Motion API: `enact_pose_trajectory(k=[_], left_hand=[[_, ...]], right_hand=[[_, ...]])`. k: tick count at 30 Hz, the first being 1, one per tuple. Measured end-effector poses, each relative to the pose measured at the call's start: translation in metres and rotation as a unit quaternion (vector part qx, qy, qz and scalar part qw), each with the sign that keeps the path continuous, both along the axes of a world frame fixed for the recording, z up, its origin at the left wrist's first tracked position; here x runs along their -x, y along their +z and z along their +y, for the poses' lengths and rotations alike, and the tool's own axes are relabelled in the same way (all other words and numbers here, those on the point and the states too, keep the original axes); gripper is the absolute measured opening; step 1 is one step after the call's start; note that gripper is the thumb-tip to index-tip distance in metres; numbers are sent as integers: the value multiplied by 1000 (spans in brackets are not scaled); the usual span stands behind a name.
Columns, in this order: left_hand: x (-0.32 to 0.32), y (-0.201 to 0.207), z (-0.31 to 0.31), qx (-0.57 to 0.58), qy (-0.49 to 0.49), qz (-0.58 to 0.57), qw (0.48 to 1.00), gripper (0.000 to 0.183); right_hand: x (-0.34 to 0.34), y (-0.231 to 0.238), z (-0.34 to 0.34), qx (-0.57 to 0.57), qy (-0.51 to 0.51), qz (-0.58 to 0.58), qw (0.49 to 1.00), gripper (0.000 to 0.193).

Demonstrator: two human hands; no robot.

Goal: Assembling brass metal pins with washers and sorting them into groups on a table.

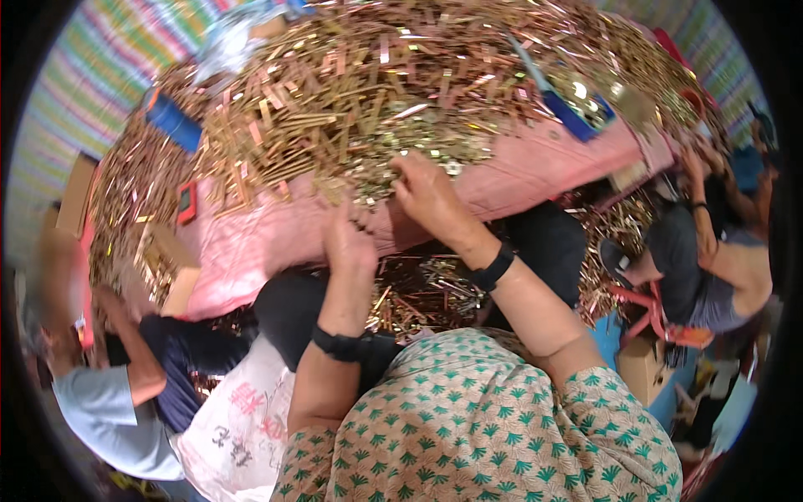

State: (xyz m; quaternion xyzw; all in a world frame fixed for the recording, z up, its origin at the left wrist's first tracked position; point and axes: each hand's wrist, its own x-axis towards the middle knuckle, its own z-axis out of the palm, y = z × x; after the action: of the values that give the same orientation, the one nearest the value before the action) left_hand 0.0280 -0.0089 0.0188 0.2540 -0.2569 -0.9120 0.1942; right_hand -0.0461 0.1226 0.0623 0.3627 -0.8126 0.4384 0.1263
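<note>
Head: metal pieces (369,164) beside right fingers (408,166)

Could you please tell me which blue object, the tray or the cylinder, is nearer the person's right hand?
The blue tray holding shiny pieces, right of the right hand; the blue cylinder lies farther off, upper left.

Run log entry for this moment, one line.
left hand: motion-blurred, grip unclear | right hand: at small shiny metal pieces | nearby: pink cloth, copper-coloured strips
</note>
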Motion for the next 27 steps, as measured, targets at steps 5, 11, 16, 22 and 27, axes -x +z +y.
enact_pose_trajectory(k=[5, 11, 16, 22, 27], left_hand=[[-11, 15, -5, 24, 39, -20, 999, 6], [-16, 21, -6, 9, -2, -13, 1000, 11], [-16, 20, -6, -1, -32, -36, 999, 17], [-17, 23, -2, -31, -59, 7, 998, 22], [-11, 6, -7, -19, -26, 12, 999, 22]], right_hand=[[12, 11, -60, -80, 4, 29, 996, 26], [48, -8, -76, -161, -53, 110, 979, 10], [50, 0, -70, -148, 9, 83, 985, 11], [9, 32, -49, -87, 47, 51, 994, 11], [-34, 37, -37, -51, 181, -6, 982, 12]])
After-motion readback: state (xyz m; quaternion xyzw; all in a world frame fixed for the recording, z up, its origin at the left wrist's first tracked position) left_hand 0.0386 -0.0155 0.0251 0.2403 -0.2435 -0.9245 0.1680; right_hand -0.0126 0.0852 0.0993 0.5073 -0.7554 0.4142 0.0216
